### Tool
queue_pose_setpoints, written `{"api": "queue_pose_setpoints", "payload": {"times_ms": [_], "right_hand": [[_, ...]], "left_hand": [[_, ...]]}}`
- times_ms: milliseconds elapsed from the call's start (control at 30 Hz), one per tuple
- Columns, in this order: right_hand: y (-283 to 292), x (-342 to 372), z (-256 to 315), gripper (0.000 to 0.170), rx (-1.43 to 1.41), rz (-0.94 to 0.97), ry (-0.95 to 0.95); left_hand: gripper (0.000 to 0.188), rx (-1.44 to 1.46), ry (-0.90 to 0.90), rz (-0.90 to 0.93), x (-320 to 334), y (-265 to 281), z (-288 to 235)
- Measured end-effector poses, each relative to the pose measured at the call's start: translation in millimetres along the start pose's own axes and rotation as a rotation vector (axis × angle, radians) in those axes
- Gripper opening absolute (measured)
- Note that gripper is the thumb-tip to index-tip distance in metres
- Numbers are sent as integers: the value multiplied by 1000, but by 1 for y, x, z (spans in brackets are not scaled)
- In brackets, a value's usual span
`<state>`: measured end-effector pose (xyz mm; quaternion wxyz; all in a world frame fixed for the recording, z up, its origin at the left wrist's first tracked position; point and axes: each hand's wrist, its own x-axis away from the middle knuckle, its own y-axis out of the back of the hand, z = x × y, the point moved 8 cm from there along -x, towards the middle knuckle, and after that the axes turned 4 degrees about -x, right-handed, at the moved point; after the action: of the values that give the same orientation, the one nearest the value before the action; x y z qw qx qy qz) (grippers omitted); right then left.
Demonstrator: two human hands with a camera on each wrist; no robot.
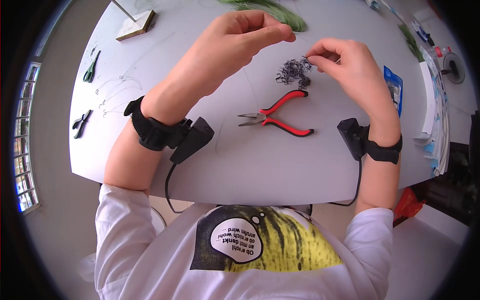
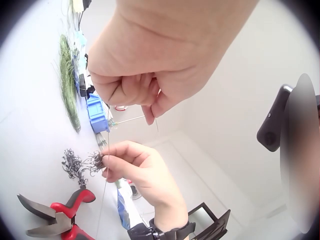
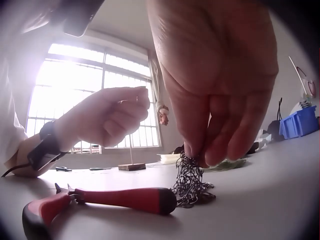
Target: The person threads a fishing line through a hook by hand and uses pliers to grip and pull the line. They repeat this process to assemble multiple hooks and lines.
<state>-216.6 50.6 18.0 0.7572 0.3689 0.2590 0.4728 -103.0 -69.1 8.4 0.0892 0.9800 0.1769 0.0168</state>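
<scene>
High over the table, my left hand (image 1: pixel 232 47) pinches a thin clear fishing line (image 2: pixel 106 192) between thumb and forefinger. My right hand (image 1: pixel 350 62) has its thumb and fingertips pinched on dark fish hooks at the pile's edge. The tangled pile of hooks (image 1: pixel 292 72) lies on the table, and some of it stands lifted under the right fingertips in the right wrist view. Closer to my body lie needle-nose pliers (image 1: pixel 282 101) with red and black handles, their jaws parted. Palm and curled fingers partly hide the left hand's grip.
Hooks tied to clear lines (image 1: pixel 102 104) lie at the left, near green scissors (image 1: pixel 90 74) and a small black tool (image 1: pixel 81 122). A wooden block with a rod (image 1: pixel 136 26) stands behind them. Green strands (image 1: pixel 280 15) lie at the back, a blue packet (image 1: pixel 394 87) at the right.
</scene>
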Motion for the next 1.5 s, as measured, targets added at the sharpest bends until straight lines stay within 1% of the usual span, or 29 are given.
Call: {"api": "queue_pose_setpoints", "payload": {"times_ms": [67, 133, 267, 333, 367, 433, 567, 633, 667, 733, 867, 933, 1000, 1167, 1233, 1333, 1500], "right_hand": [[5, 1, -3, 15, -21, -20, -24], [3, 1, -7, 16, -70, 23, -64], [4, 3, -14, 15, -112, 21, -70], [5, 2, -13, 15, -77, 9, 14], [6, 2, -15, 15, -77, 6, 10], [5, 2, -13, 15, -37, 25, 60], [6, 0, -27, 16, 41, 22, 27], [7, -2, -36, 15, 142, -44, 98], [5, -2, -35, 15, 144, -45, 98], [0, -4, -36, 15, 130, -31, 42], [2, -15, -38, 11, 72, -69, 43], [5, -22, -41, 11, 61, -73, -17], [3, -34, -35, 11, 86, -65, 28], [-13, -63, -26, 10, 133, -14, 121], [-16, -68, -26, 9, 235, -47, 60], [-19, -76, -37, 13, 272, -63, 40], [-20, -81, -40, 11, 267, -40, 1]], "left_hand": [[31, -12, 14, 3, 0, -2, 3], [32, -27, 25, 6, -1, -2, 6], [29, -17, 36, 6, -3, -2, 10], [28, -16, 42, 12, -3, -4, 10], [28, -16, 52, 8, -3, -3, 11], [27, -17, 61, 9, -4, -3, 12], [27, 0, 63, 1, -4, -2, 14], [27, 0, 51, -3, -4, -1, 14], [27, 3, 49, -1, -4, -1, 14], [27, 6, 43, -1, -3, -1, 12], [27, 24, 43, -22, -4, 5, 11], [27, 40, 34, -51, -5, 10, 9], [27, 120, 39, -75, -5, 11, 8], [27, 131, 37, -43, -2, 8, 0], [27, 129, 42, -51, -1, 9, -1], [28, 117, 39, -50, 0, 8, -3], [28, 110, 37, -49, 0, 6, -3]]}}
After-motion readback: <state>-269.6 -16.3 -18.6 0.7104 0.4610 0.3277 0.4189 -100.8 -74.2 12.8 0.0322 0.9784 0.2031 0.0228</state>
